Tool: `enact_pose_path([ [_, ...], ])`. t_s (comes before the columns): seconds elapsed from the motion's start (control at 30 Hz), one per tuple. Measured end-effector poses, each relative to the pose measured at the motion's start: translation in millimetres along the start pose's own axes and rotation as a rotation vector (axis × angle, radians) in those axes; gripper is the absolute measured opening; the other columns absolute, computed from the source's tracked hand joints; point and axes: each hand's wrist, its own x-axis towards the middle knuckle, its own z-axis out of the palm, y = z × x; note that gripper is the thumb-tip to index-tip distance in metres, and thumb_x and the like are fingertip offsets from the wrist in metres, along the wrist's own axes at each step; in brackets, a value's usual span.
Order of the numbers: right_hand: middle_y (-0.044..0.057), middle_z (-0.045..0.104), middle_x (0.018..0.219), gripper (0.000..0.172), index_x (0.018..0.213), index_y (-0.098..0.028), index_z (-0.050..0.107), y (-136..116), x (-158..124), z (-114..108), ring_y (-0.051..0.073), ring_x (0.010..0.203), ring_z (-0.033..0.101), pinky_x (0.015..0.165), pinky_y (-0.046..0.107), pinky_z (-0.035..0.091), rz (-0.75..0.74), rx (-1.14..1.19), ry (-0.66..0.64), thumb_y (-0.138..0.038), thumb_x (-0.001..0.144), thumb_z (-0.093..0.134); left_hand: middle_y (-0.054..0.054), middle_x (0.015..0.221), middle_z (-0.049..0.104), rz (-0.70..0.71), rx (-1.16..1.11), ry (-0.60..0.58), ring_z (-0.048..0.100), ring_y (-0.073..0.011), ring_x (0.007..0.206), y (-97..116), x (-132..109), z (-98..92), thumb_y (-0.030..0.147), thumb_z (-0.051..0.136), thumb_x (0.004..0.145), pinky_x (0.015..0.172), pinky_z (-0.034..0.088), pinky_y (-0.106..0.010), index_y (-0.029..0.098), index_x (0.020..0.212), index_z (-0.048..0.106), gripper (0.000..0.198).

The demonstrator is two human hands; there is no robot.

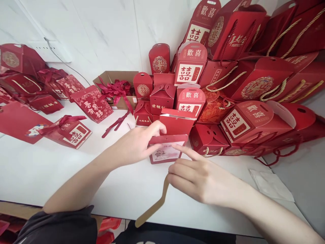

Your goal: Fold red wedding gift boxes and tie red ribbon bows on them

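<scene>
A small red gift box [166, 156] with a pale picture panel stands in front of me, its lid flap raised at the back. My left hand [134, 145] grips the box's upper left edge, thumb in front and fingers behind. My right hand [198, 176] has its curled fingers closed on the upper end of a flat gold ribbon [153, 208]. The ribbon hangs bent down past the table's front edge. My right index finger reaches out and touches the upper front panel of the box. A small hole shows in the box's top strip.
Stacked red gift boxes [261, 81] with rope handles fill the right and back. A cardboard box [132, 101] holds dark red ribbons [118, 89]. More red boxes [76, 132] stand at left. White paper [271, 184] lies at right on the white table [114, 189].
</scene>
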Motion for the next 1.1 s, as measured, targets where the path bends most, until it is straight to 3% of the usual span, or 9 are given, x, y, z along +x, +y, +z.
enact_pose_path([
  [0.17,-0.003,0.056,0.07,0.035,0.08,-0.016,0.062,21.2,-2.1,16.9,0.01,0.063,0.054,0.119,0.049,0.029,0.03,-0.037,-0.024,-0.003,0.098,0.035,-0.003,0.099,0.073,0.071,-0.145,-0.01,0.068,-0.0144,0.08,-16.5,12.6,1.7,0.029,0.056,0.092,0.063,0.048,-0.021,0.02,0.111,0.062,0.022],
  [0.27,-0.002,0.06,0.075,0.028,0.086,-0.016,0.062,30.2,-4.8,26.7,0.011,0.071,0.061,0.119,0.047,0.029,0.062,0.045,0.031,-0.004,0.097,0.039,-0.004,0.102,0.073,0.083,-0.199,-0.039,0.068,-0.0154,0.087,-18.6,13.9,1.5,0.032,0.055,0.093,0.068,0.049,-0.021,0.02,0.108,0.069,0.024],
  [0.4,0.001,0.069,0.087,0.01,0.094,-0.018,0.061,37.0,-7.8,38.5,0.014,0.087,0.067,0.12,0.051,0.024,0.212,0.248,0.221,-0.013,0.095,0.053,-0.001,0.089,0.073,-0.015,-0.18,-0.094,0.065,-0.0129,0.075,-14.8,13.9,2.9,0.034,0.049,0.096,0.068,0.046,-0.022,0.019,0.099,0.072,0.027],
  [0.6,-0.003,0.071,0.084,0.006,0.09,-0.021,0.059,37.8,-6.4,48.7,0.011,0.08,0.068,0.118,0.048,0.023,0.393,0.361,0.382,-0.017,0.092,0.062,0.004,0.062,0.057,-0.04,-0.026,-0.107,0.049,-0.0088,0.058,-5.0,10.7,9.0,0.033,0.04,0.1,0.061,0.033,-0.025,0.016,0.07,0.057,0.039],
  [0.77,-0.004,0.073,0.084,0.008,0.089,-0.023,0.06,34.3,-5.6,49.4,0.012,0.076,0.068,0.108,0.044,0.029,0.451,0.347,0.4,-0.015,0.091,0.063,0.005,0.057,0.047,-0.02,-0.014,-0.13,0.038,-0.0087,0.054,-1.0,5.9,12.6,0.029,0.039,0.1,0.058,0.028,-0.027,0.016,0.066,0.044,0.037],
  [0.93,-0.003,0.075,0.083,0.008,0.089,-0.023,0.062,32.6,-4.7,48.1,0.013,0.071,0.067,0.088,0.037,0.036,0.455,0.314,0.386,-0.016,0.091,0.063,0.005,0.06,0.05,-0.009,-0.018,-0.12,0.041,-0.0089,0.056,-0.3,4.5,13.8,0.026,0.04,0.099,0.059,0.028,-0.027,0.017,0.069,0.048,0.033],
  [1.1,-0.003,0.074,0.082,0.008,0.088,-0.023,0.063,31.2,-3.0,47.1,0.013,0.071,0.065,0.093,0.039,0.032,0.479,0.27,0.341,-0.016,0.092,0.063,0.004,0.06,0.052,-0.001,-0.006,-0.108,0.044,-0.0092,0.056,0.0,4.6,14.8,0.027,0.041,0.099,0.059,0.029,-0.026,0.017,0.071,0.051,0.032],
])
